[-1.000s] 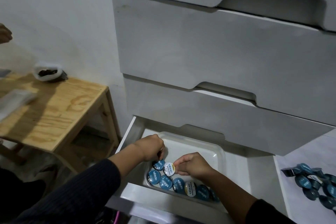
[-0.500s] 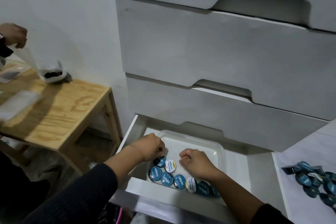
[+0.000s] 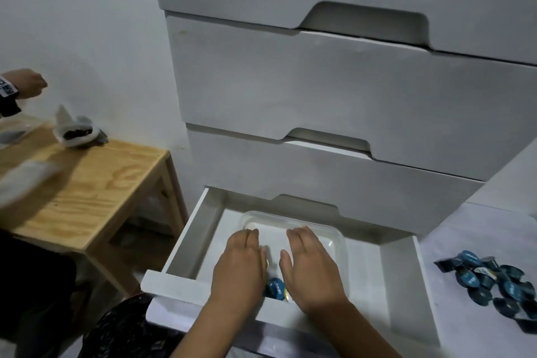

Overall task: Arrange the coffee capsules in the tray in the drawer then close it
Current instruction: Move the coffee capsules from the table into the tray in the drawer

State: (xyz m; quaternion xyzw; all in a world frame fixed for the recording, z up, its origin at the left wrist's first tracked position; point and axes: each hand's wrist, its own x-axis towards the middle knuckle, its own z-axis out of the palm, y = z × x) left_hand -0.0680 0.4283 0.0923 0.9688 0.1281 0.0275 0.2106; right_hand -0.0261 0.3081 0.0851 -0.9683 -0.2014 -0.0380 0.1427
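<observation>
The bottom drawer (image 3: 186, 244) of a white chest is pulled out. A clear plastic tray (image 3: 334, 235) lies inside it. My left hand (image 3: 241, 264) and my right hand (image 3: 308, 267) are both flat, palms down, fingers together, side by side over the near half of the tray. They cover most of the capsules there. One blue-lidded coffee capsule (image 3: 275, 288) shows in the gap between my hands. Neither hand grips anything. A heap of several dark blue capsules (image 3: 491, 285) lies on the white surface to the right of the drawer.
Closed white drawers (image 3: 319, 90) rise above the open one. A wooden side table (image 3: 78, 183) stands to the left with a small bag of dark stuff (image 3: 77, 134) on it. Another person's hand (image 3: 26, 84) is over that table at the far left.
Both my hands went from pinching at capsules with curled fingers to lying flat over the tray. The view shifted, so the drawer sits further right and lower.
</observation>
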